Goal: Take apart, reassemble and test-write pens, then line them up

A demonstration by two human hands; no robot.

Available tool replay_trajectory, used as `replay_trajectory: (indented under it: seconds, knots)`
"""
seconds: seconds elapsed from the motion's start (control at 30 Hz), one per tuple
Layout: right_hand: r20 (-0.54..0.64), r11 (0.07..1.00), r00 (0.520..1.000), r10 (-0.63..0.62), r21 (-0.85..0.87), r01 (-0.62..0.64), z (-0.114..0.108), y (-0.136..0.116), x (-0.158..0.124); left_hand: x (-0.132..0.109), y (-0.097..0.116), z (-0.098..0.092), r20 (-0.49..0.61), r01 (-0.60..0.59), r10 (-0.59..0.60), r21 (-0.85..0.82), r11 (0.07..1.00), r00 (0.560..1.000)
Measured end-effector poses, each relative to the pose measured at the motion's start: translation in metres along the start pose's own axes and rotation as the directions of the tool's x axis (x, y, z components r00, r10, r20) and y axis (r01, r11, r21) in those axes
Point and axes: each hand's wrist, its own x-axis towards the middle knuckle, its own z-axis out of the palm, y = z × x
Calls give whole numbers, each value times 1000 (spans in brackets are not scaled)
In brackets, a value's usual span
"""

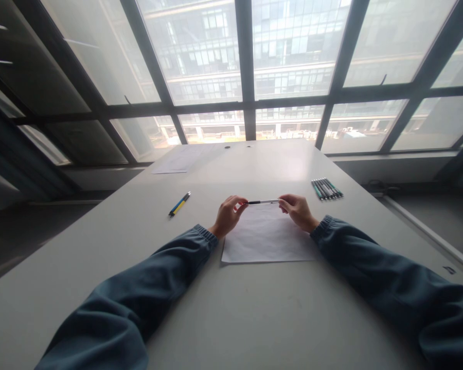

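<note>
A pen [263, 202] with a dark section at its left and a pale barrel is stretched level between my hands, above the far part of a white paper sheet [270, 239]. My left hand [229, 213] pinches its dark end. At the pale end, my right hand [296, 209] grips it between thumb and fingers. Left of my left hand, blue and yellow pens [179, 204] lie side by side on the white table [100, 246]. Beyond my right hand is a row of several pens [327, 189], some with green parts.
More paper [173, 159] lies at the table's far left. Near the far edge is a small dark round piece [227, 147]. Large windows [200, 51] stand behind the table, and a small dark mark [449, 270] shows near the right edge.
</note>
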Motion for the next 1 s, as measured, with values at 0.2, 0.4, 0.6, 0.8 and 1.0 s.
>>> replay_trajectory:
  seconds: [0.2, 0.4, 0.6, 0.8, 1.0]
  knots:
    - [4, 1000, 1000, -3, 5, 3, 0, 0, 0, 1, 3, -1, 7, 7, -7, 17, 1000, 1000]
    - [13, 1000, 1000, -8, 10, 8, 0, 1, -1, 1, 3, -1, 43, 35, -37, 38, 999, 998]
    - [18, 1000, 1000, -2, 20, 2, 1, -2, -1, 1, 4, -2, 83, 69, -71, 30, 997, 994]
    - [22, 1000, 1000, -8, 18, 7, 2, -5, -2, -2, 5, -2, 134, 122, -124, 26, 992, 983]
    - [26, 1000, 1000, -8, 15, 7, 1, -3, -2, -4, 1, -2, 151, 158, -155, -13, 987, 976]
